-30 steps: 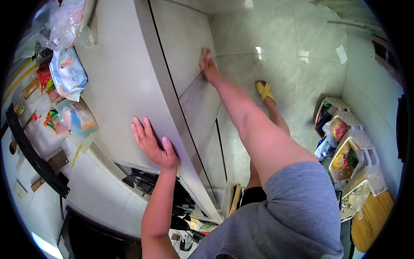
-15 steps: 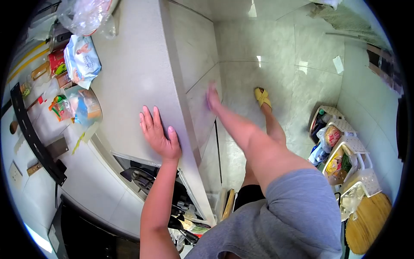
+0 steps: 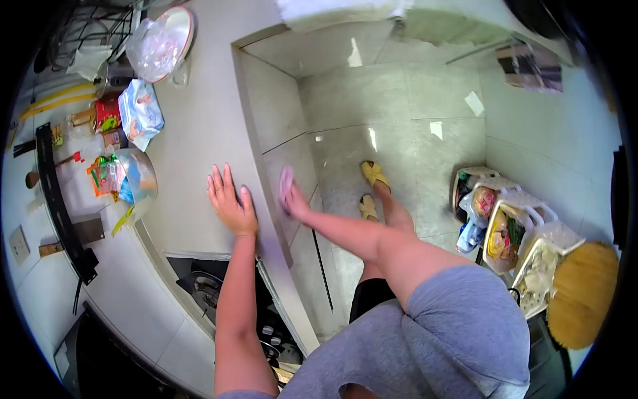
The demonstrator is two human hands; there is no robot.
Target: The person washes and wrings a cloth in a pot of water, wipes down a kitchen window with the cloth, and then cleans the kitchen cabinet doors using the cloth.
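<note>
My left hand (image 3: 232, 207) lies flat on the light grey countertop (image 3: 193, 126), fingers extended, near the counter's edge. My right hand (image 3: 297, 204) reaches over the edge to the tiled side panel (image 3: 282, 110) below. Its fingers are closed on a thin pink cloth (image 3: 286, 181), which is against or very close to that panel. Motion softens the cloth's outline, and its exact kind is hard to make out.
A wet wipes pack (image 3: 141, 114), a clear tub (image 3: 141, 176) and a plate (image 3: 183, 40) stand along the counter. The stove (image 3: 206, 286) is near my left forearm. White baskets (image 3: 498, 226) and a round wooden board (image 3: 581, 296) are at the right. Yellow slippers (image 3: 374, 174) are on my feet.
The camera view has shifted, bringing the plate and both slippers into sight. My right hand has moved along the side panel with the pink cloth. My left hand stays flat on the counter.
</note>
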